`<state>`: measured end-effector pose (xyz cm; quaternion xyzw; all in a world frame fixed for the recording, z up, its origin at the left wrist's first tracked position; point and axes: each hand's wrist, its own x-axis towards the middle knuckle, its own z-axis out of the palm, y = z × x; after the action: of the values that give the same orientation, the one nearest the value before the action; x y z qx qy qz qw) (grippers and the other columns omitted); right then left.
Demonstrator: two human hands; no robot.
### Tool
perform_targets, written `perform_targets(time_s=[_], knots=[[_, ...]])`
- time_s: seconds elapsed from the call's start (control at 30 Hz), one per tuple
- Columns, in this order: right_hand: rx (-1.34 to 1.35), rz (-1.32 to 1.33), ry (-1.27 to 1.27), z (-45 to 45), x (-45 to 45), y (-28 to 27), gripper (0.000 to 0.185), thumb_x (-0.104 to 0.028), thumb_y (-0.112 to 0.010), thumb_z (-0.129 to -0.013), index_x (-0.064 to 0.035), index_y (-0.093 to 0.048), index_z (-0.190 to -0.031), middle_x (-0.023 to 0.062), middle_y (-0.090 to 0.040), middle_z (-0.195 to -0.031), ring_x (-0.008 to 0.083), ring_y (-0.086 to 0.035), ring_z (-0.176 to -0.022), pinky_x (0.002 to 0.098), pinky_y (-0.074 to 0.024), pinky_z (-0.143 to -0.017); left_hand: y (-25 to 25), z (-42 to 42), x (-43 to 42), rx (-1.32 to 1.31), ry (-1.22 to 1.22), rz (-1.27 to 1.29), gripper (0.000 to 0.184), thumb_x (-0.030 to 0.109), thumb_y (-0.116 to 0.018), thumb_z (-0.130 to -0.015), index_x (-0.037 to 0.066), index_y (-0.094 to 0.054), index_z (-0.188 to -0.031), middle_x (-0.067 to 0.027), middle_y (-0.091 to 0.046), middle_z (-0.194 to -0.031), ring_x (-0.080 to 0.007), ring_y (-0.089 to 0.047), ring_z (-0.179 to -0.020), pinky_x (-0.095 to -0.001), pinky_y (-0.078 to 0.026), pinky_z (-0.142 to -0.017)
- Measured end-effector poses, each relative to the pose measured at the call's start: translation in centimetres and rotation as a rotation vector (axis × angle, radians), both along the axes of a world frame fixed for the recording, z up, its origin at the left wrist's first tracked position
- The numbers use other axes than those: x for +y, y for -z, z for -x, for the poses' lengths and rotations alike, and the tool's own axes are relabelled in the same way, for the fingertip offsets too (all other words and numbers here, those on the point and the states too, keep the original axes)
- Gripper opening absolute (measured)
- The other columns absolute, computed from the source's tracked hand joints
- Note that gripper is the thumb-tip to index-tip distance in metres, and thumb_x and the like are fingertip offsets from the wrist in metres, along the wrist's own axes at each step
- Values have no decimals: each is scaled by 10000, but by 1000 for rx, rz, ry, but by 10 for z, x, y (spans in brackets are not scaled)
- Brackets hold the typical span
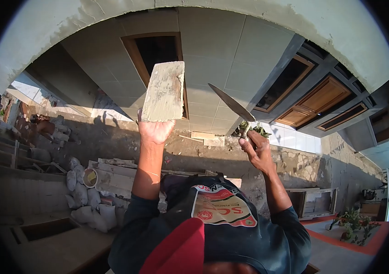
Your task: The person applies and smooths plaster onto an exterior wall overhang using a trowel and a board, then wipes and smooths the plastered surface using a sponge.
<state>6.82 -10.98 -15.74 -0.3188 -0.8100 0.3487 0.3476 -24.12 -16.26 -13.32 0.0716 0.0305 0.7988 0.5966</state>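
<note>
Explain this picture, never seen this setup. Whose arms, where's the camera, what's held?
There is no machine here: a person is working with two bare hands. The single picture comes from a camera worn on the head, looking forward and down, so the arms reach up from the bottom edge; the wide lens bends straight lines.

The left hand holds up a flat board with a rough, pale coating. The right hand grips a trowel, its blade angled up and toward the board's side.

Below is bare ground, with pale sacks and a bucket at picture left. Ahead stands a wall with a window; a wooden door is further right.
</note>
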Motion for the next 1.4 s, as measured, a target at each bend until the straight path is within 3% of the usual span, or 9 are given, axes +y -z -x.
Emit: perform_targets(time_s=[0.2, 0.3, 0.37, 0.57, 0.67, 0.8, 0.93, 1.17, 1.4], knots=[[592, 1148, -558, 28, 13, -46, 400, -336, -479, -959, 57, -534, -1005, 71, -483, -637, 115, -459, -388, 244, -394, -322, 43, -25, 0, -55, 330, 43, 625, 388, -566, -814, 3, -467, -1297, -284, -467, -1298, -543, -493, -1076, -579, -482, -780], [549, 1369, -560, 29, 17, -26, 415, -330, -491, -950, 81, -535, -983, 71, -475, -622, 112, -452, -360, 237, -381, -293, 37, -30, 3, -148, 400, -75, 542, 334, -519, -857, -1, -478, -1281, -269, -481, -1292, -542, -504, -1062, -574, -481, -791], [419, 1509, -492, 8, 13, -15, 403, -304, -510, -940, 97, -549, -955, 67, -469, -606, 115, -449, -339, 237, -376, -275, 37, -13, 13, -85, 416, -241, 549, 295, -570, -793, 28, -516, -1270, -186, -533, -1275, -367, -528, -1146, -566, -447, -911], [5, 649, -173, -16, 1, -25, 372, -307, -527, -953, 50, -609, -1017, 41, -531, -669, 105, -517, -509, 250, -420, -470, 13, -2, 17, -16, -39, -19, 520, 119, -589, -743, 49, -509, -1252, -153, -545, -1245, -346, -535, -1124, -538, -427, -941], [-193, 109, -76, -7, -1, -14, 354, -275, -574, -925, 61, -597, -1034, 113, -540, -718, 212, -547, -614, 318, -441, -580, 11, -9, 30, -3, -116, -30, 459, 61, -554, -770, 61, -491, -1225, -123, -555, -1196, -313, -544, -1107, -507, -448, -914], [-130, 114, -179, 17, -21, -15, 384, -288, -571, -921, 67, -586, -1067, 213, -620, -856, 317, -616, -779, 363, -475, -706, 31, -9, 42, 66, -196, -54, 416, 24, -512, -800, 72, -487, -1213, -95, -576, -1165, -276, -567, -1076, -463, -481, -887], [154, 652, -334, 40, -37, -15, 368, -297, -512, -964, 40, -589, -1092, 60, -561, -711, 90, -541, -532, 226, -424, -477, 27, -20, 42, 106, -267, 87, 409, -62, -405, -842, 99, -494, -1207, -71, -601, -1126, -212, -600, -1017, -379, -501, -920], [369, 1134, -491, 30, -28, 12, 368, -275, -523, -953, 78, -583, -1038, 84, -543, -663, 122, -503, -411, 229, -389, -343, 28, -11, 38, 69, -252, 34, 357, 75, -486, -872, 57, -489, -1229, -131, -570, -1184, -312, -550, -1101, -501, -451, -946], [599, 1263, -486, 26, -9, -10, 437, -314, -494, -949, 118, -558, -962, 90, -491, -579, 139, -466, -350, 245, -384, -290, 44, -8, 16, 175, -109, 5, 351, 163, -461, -881, 36, -534, -1200, -102, -601, -1154, -262, -571, -1076, -426, -444, -944]])
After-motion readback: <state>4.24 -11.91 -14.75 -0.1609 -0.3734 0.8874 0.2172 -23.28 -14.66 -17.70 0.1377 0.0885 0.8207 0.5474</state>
